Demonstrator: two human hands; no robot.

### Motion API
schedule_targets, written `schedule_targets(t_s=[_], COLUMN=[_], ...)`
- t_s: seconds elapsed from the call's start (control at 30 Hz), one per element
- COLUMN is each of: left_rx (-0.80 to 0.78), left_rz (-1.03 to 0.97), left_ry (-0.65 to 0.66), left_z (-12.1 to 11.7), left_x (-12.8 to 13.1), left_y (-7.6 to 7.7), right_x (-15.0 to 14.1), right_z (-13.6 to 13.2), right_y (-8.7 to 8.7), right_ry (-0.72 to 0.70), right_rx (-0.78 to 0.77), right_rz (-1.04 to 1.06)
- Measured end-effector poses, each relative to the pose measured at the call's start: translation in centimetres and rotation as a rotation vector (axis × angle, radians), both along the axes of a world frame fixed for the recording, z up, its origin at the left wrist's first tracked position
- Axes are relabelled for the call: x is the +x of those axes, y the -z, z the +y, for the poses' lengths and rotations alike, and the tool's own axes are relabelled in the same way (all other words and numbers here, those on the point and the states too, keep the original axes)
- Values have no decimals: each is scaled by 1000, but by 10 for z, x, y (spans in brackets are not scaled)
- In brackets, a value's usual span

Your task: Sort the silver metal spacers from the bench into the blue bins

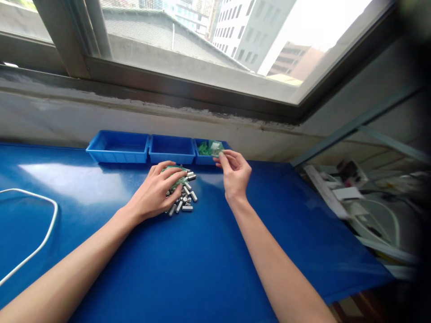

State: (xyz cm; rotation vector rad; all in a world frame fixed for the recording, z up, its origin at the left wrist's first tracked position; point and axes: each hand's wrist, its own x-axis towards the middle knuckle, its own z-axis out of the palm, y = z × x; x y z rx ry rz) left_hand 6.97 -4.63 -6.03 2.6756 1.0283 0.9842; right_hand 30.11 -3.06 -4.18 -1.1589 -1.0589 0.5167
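My right hand (235, 172) pinches a small clear-green plastic bag (216, 147) between thumb and fingers, at the rim of the right-hand blue bin (204, 160). Green plastic pieces (203, 149) lie inside that bin. On the blue table, my left hand (161, 186) rests palm down with its fingers apart over a heap of short silvery metal pieces (186, 197). Some green plastic (178, 178) shows between and under its fingers. What lies beneath the palm is hidden.
Two more blue bins, the middle one (171, 148) and the left one (117, 146), stand in the same row along the wall. A white cable (50, 224) curves over the table (188, 269) at left. Assorted items and cables (363, 202) crowd a shelf at right.
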Motion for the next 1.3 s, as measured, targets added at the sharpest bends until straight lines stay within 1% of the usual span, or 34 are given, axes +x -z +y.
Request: schedule_targets(t_s=[0.03,0.1,0.2,0.27,0.33,0.4,0.53,0.6,0.67,0.77,0.87,0.97,1.07,1.13,1.2,1.3], left_rx=[9,15,7,-6,-21,-21,52,83,67,-87,-283,-371,-368,-321,-242,-102], left_rz=[-1,6,23,28,23,10,-47,-125,-249,-422,-513,-556,-542,-500,-451,-367], left_ry=[-20,-73,-158,-190,-202,-202,-181,-169,-173,-219,-231,-204,-206,-236,-268,-247], left_z=[0,0,0,0,1,1,2,2,1,-2,-5,-5,-3,-2,-1,2], left_x=[0,0,1,1,2,1,0,-1,-3,-4,-5,-6,-6,-5,-4,-3], left_y=[1,2,2,1,0,0,4,5,5,0,-3,-3,-3,-3,-4,-3], right_x=[3,9,14,13,10,4,-7,-11,-15,-22,-30,-37,-42,-41,-37,-22], right_z=[1,2,1,-1,-4,-7,-16,-20,-23,-26,-28,-28,-28,-26,-22,-15], right_y=[-1,-1,0,3,4,3,-1,-3,-4,-5,-5,-3,-3,-2,-1,-1], right_ry=[63,114,87,63,41,14,-96,-159,-234,-396,-559,-640,-639,-609,-515,-278], right_rx=[33,43,-18,-35,-3,54,113,120,91,-43,-194,-291,-319,-300,-244,-131], right_rz=[-69,-265,-605,-762,-841,-877,-902,-879,-795,-547,-255,-53,32,47,47,-1])
